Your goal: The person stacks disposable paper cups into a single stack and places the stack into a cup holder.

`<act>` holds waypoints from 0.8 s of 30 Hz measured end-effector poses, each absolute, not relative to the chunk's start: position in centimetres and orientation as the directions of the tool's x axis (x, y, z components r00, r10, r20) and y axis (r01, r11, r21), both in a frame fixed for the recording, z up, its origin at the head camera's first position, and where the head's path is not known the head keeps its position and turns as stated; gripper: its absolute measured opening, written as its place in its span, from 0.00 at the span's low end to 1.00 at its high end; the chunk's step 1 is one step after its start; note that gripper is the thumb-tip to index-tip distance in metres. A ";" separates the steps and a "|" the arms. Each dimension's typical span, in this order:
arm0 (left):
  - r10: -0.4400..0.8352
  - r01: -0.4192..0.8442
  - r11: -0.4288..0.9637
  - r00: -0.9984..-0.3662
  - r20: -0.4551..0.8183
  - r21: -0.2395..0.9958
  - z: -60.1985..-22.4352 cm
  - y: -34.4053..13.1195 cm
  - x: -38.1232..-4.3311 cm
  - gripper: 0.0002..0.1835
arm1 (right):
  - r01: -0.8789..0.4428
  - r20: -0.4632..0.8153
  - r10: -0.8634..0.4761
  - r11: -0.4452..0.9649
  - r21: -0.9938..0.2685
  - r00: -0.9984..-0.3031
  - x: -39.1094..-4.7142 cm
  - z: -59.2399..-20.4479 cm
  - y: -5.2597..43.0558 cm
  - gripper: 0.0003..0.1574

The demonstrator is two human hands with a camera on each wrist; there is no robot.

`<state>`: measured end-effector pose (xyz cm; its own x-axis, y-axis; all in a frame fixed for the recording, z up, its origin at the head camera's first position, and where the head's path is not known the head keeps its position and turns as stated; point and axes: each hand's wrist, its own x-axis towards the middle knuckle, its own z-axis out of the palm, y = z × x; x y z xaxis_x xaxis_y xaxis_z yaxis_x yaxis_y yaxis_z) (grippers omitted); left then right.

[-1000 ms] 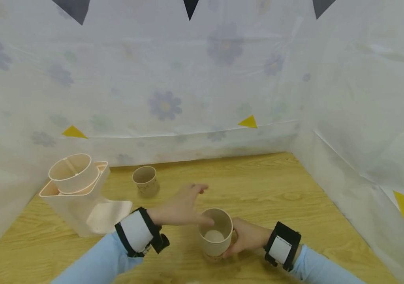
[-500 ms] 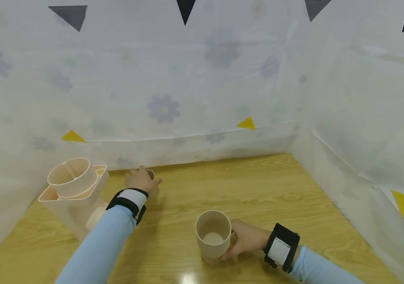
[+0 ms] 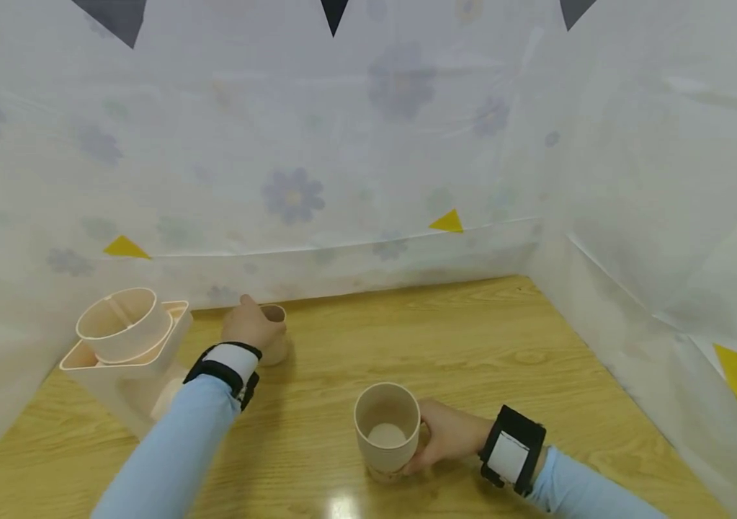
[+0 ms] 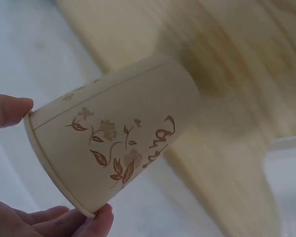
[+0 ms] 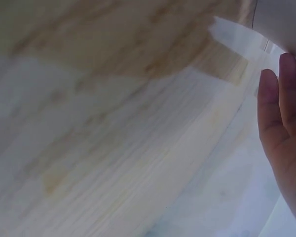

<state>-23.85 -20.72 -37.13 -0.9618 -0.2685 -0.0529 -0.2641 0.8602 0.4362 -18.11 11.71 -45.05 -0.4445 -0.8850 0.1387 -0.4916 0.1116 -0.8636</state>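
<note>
Toward the back left of the table, my left hand pinches the rim of a beige paper cup. In the left wrist view, thumb and fingers sit on opposite sides of that rim, and brown flowers and leaves are printed on the cup wall. Nearer the front, my right hand holds another beige paper cup from its right side. This one stands upright, its inside visible from above. The right wrist view catches only the edge of the cup, with fingertips against it.
A cream plastic stand with a round, open-topped container is at the left; my left forearm covers part of it. White flowered sheeting rises behind and beside the wooden table.
My left hand has gone from above the front cup to the back-left cup and taken hold of its rim. The right hand stays on the front cup.
</note>
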 end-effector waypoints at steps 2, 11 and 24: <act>-0.212 -0.203 0.859 -0.977 -0.036 0.470 -36.3 -20.2 -23.2 0.47 | -0.493 0.140 -0.885 0.111 -0.863 -0.444 -18.1 -45.1 11.8 0.41; 0.012 0.006 0.800 -1.000 -0.006 0.600 -30.6 -16.3 -19.1 0.54 | -0.494 0.129 -0.880 0.132 -0.859 -0.458 -18.0 -44.9 11.9 0.41; 0.319 0.263 0.728 -0.947 0.026 0.633 -25.5 -10.2 -11.9 0.47 | -0.528 0.122 -0.901 0.130 -0.839 -0.416 -18.5 -44.9 12.0 0.33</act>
<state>-11.85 -10.22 -25.48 -0.9474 0.3191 0.0261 0.2626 0.7280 0.6333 -18.51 11.96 -44.94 -0.4156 -0.9014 0.1217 -0.5281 0.1302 -0.8392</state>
